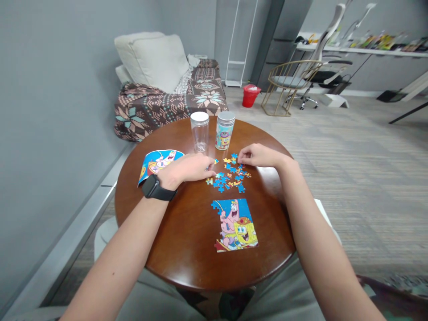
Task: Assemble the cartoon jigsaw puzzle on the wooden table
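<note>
A loose pile of mostly blue jigsaw puzzle pieces [220, 180] lies spread over the round wooden table. At its left edge is my left hand [197, 167], with a black watch on the wrist; its fingers are curled, and what lies between thumb and forefinger is mostly hidden. My right hand [254, 155] reaches the pile's upper right, fingertips pinched together low at a puzzle piece [238, 161]. Nearer to me sits a partly joined cartoon puzzle [237, 225], with an uneven left edge. A curved picture sheet [157, 161] of the same cartoon lies left, partly behind my left hand.
Behind the pieces stand a clear jar [199, 133] with a lid and a cartoon-printed jar [224, 131]. The table [180, 249] has a rounded edge close to my lap. Beyond are a covered sofa [170, 100], a red bin [250, 96] and chairs [290, 82].
</note>
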Motion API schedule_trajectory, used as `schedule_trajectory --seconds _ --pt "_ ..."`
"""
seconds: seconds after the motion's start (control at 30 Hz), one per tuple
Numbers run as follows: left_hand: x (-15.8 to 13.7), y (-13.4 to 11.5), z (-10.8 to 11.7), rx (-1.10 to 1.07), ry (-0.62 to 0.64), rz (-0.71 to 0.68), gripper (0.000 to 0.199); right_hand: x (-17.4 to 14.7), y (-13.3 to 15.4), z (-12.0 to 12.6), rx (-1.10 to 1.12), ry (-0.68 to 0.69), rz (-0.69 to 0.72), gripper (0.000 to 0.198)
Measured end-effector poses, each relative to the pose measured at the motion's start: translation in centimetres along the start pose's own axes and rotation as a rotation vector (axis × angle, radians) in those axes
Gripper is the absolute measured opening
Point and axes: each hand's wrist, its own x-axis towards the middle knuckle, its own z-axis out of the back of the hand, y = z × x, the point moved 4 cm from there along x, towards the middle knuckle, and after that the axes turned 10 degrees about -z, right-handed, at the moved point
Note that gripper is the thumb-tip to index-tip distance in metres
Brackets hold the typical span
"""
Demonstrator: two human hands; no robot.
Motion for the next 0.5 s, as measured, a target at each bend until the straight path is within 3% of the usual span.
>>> schedule_trajectory --seconds 0.17,0.5 --pt "-0.06 -0.05 -0.01 -0.01 -0.007 0.008 0.03 0.05 0.04 -0.85 0.056 0.149 0.001 0.032" --pt "0.0 -0.43 0.34 -0.007 0.024 0.01 0.031 0.0 -0.3 -0.73 0.051 0.171 -0.002 0.031"
